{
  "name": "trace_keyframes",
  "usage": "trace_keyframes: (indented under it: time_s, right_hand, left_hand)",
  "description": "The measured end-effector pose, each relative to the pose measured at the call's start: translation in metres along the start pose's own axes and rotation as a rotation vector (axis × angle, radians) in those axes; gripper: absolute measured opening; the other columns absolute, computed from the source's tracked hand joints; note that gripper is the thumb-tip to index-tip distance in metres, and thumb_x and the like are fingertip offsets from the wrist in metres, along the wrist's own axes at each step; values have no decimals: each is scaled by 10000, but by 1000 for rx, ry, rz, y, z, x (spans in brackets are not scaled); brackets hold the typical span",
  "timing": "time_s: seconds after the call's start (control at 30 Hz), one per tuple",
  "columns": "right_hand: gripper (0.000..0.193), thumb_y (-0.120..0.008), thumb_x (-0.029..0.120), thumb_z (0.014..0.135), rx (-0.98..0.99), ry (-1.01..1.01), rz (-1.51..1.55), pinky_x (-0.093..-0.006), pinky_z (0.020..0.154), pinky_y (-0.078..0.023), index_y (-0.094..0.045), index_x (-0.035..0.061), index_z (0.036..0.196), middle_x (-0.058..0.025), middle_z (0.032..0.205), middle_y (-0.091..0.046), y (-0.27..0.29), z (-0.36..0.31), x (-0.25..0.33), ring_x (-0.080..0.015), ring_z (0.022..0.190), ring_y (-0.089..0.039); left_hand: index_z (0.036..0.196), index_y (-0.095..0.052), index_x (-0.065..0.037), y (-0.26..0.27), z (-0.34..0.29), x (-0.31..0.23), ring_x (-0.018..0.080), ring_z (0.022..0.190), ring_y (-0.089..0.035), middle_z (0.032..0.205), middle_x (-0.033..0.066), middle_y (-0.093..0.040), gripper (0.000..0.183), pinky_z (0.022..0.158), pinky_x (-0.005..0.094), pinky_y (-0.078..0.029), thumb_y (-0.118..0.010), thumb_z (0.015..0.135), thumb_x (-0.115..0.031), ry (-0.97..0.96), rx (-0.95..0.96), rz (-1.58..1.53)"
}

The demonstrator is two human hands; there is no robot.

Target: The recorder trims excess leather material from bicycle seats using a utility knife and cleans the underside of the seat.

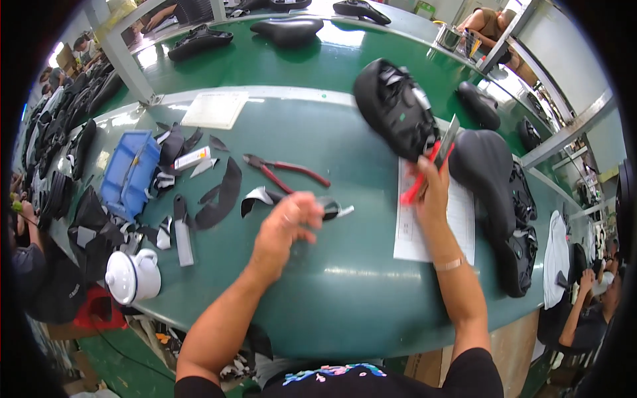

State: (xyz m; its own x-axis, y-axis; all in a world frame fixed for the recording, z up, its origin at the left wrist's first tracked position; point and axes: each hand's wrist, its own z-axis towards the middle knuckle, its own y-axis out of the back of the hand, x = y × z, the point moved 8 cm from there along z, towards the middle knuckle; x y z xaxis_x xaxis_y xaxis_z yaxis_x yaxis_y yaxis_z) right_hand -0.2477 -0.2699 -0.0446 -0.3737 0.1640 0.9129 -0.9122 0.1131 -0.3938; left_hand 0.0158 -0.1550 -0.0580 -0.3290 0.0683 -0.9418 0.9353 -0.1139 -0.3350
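My right hand (434, 189) is closed round red-handled scissors (447, 142), blades pointing up and away. A black bicycle saddle (391, 106), tilted with its hollow underside showing, meets those fingers at its narrow end; whether they grip it too I cannot tell. Lower left of it, my left hand (288, 222) hovers over the table, slightly blurred, its fingers bent but apart. Beside its fingertips is a small black-and-white scrap (338, 211). Another curved scrap (259, 197) lies just behind that hand. Red-handled pliers (288, 171) rest farther back, jaws to the left.
A printed sheet (431, 232) lies under my right forearm, with stacked saddles (488, 179) to its right. Leftward are a blue tray (131, 174), black offcuts (222, 196), a grey bar-shaped piece (182, 232) and a white enamel mug (133, 275). More saddles (286, 31) stand across the green table.
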Motion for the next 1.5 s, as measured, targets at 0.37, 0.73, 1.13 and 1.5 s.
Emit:
trace_keyframes:
  time_s: [0.37,0.73,1.13,1.5]
  right_hand:
    - [438,-671,74,832,255,-297,-607,-248,500,-478,-465,23,1215,-71,856,-633,32,-212,63,-82,584,-565]
    - [643,-676,96,812,892,436,-1571,-384,474,-421,-438,220,1396,-92,689,-474,-25,-218,92,-265,509,-486]
    - [618,-657,78,848,519,-167,-1028,-381,820,-539,-362,58,1390,-275,1224,-554,15,-319,81,-385,1047,-605]
    - [527,-702,33,782,132,-66,-695,-286,733,-511,-490,45,1264,-61,1032,-635,-8,-180,79,-154,861,-634]
  left_hand:
    - [1242,-461,35,-18,-30,-15,158,917,-630,1078,121,-602,534,797,277,-521,-584,877,-335,354,36,-30]
    - [1147,-522,80,-34,-41,-46,126,826,-590,974,105,-606,496,733,250,-486,-629,798,-256,326,143,276]
    - [1219,-467,105,-11,-125,-50,166,969,-583,1109,150,-587,560,860,289,-473,-635,785,-207,131,-300,52]
    - [1204,-486,11,30,-188,-55,226,1025,-501,1059,105,-531,562,921,354,-398,-685,737,-229,-108,-763,891]
